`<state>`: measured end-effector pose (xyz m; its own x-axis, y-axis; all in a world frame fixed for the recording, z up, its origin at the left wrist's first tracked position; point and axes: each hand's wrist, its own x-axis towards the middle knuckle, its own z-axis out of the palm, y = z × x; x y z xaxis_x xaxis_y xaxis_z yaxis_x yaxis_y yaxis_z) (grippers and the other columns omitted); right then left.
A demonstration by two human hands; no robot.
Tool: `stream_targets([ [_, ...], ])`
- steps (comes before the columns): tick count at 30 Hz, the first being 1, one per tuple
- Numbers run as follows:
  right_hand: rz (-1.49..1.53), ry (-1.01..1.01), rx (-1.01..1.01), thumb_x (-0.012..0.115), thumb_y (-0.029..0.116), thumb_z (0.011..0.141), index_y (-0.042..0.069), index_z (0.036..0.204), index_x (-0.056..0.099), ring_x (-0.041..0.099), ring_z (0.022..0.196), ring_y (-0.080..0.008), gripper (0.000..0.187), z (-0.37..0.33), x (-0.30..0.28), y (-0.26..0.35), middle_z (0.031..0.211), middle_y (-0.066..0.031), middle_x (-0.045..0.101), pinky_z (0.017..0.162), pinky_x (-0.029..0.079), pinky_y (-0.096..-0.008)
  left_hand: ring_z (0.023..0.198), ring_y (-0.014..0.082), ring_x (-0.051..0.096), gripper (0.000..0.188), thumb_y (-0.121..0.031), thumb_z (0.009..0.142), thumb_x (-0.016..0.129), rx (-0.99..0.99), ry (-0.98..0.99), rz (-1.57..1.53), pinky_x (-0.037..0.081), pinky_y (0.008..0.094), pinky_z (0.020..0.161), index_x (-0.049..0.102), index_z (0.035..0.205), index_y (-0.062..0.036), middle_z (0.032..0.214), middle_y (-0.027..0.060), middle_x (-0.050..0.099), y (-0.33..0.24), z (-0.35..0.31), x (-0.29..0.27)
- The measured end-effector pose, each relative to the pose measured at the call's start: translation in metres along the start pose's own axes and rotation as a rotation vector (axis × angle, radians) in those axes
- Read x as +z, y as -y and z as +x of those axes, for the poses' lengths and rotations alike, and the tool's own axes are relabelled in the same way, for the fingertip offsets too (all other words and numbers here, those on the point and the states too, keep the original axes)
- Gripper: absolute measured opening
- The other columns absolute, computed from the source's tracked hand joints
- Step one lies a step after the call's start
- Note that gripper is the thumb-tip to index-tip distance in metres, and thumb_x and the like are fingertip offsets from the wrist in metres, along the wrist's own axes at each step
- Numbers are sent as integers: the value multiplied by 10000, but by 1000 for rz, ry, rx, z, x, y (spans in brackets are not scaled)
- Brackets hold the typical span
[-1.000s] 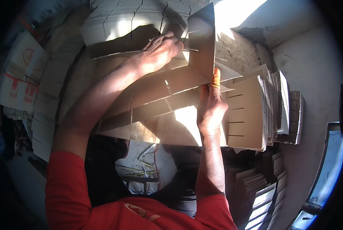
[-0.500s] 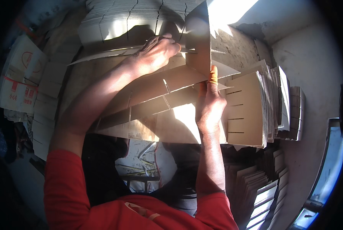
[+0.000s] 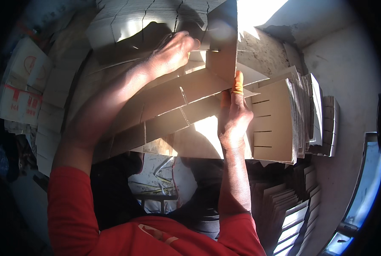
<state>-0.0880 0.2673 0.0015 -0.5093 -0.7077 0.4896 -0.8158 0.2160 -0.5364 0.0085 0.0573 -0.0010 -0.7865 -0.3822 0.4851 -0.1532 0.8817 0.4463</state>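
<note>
My right hand wears an orange finger cover and is closed around crossed cardboard divider strips. One upright cardboard strip rises above its thumb. From that crossing a long slotted cardboard strip slants down to the left, with a second slotted strip below it. Farther off, my left hand has its fingers pinched on another cardboard strip, whose end meets a slot in the upright piece. My left hand and forearm hide much of that strip.
Beneath the strips is a wooden tabletop. A tall stack of slotted cardboard stands at the back, with another stack at the right. A white carton with red print lies at the left. More cardboard pieces stand low at the right.
My left hand has shifted slightly away from me, tilting its strip. The upright strip and my right hand have moved a little to the right; the long strips have swung slightly lower at their left ends.
</note>
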Motion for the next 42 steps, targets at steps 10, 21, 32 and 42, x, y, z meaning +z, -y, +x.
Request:
stream_targets([
  [10, -159, 186, 95, 595, 48, 894, 152, 1406, 412, 660, 688, -233, 554, 6, -15, 18, 913, -155, 679, 635, 543, -309, 654, 349, 470, 134, 62, 562, 497, 174, 5, -23, 367, 440, 568, 413, 666, 57, 607, 182, 438, 1, -4, -5],
  [21, -113, 116, 64, 596, 31, 893, 190, 1405, 421, 672, 723, -186, 563, 1, -12, 14, 883, -164, 680, 672, 544, -301, 634, 351, 447, 136, 25, 551, 479, 213, -56, -111, 364, 432, 556, 425, 669, 67, 616, 200, 431, 6, -7, -9],
  [32, -151, 148, 88, 600, 47, 890, 176, 1385, 447, 686, 796, -247, 534, 5, -23, 26, 1001, -185, 670, 708, 554, -330, 671, 357, 510, 228, 72, 632, 529, 292, 14, 5, 407, 427, 602, 565, 856, 44, 651, 201, 470, 17, -9, 0],
  [42, -126, 79, 31, 591, 79, 902, 180, 1385, 445, 692, 834, -268, 515, 4, -25, 18, 1022, -190, 664, 693, 552, -335, 671, 351, 451, 128, 11, 575, 488, 218, -17, -178, 377, 423, 583, 436, 680, 64, 629, 169, 441, -12, -1, -21],
])
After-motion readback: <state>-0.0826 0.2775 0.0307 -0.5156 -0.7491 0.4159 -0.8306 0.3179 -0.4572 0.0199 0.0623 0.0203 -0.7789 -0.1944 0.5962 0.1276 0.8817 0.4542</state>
